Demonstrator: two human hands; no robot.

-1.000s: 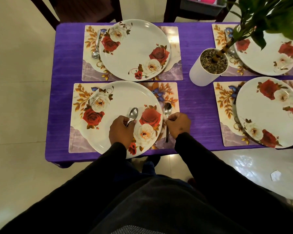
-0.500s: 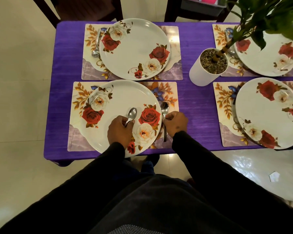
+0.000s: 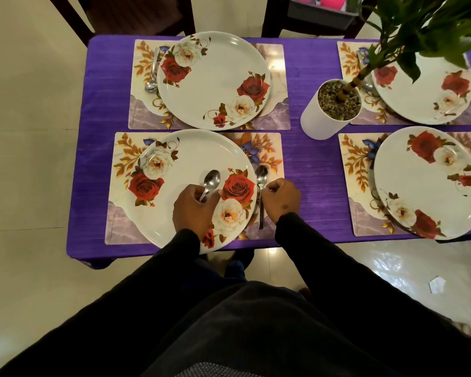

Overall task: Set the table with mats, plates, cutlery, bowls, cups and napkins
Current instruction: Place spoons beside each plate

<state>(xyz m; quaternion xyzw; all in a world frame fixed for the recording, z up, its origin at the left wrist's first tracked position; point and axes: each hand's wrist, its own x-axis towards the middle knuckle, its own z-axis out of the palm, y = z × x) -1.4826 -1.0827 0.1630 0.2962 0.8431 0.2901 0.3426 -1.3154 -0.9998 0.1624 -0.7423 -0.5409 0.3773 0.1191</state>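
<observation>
Well left of both grips, the purple table (image 3: 305,148) ends in a straight edge with bare pale floor (image 3: 25,159) beyond it. The near-left mat (image 3: 123,159) lies between that edge and the left hand (image 3: 195,210), and the near-left plate (image 3: 191,159) covers most of it, its front rim reaching close to the table's near edge. The left hand sits over that plate, fingers curled round the handle of a spoon (image 3: 211,180) whose bowl points away over the white centre. Just right of this grip, past the plate's rim, a second spoon (image 3: 261,186) lies along the strip of mat beside the plate. The right hand (image 3: 282,198) is at its handle with fingers curled; it seems to pinch it, though the contact is hard to see. Beyond both grips the far-left plate (image 3: 215,80) sits on its mat with a spoon at its left rim (image 3: 151,74). Right of the right hand runs an open band of purple cloth, then a white plant pot (image 3: 321,118), then two more mats with plates (image 3: 430,183).
</observation>
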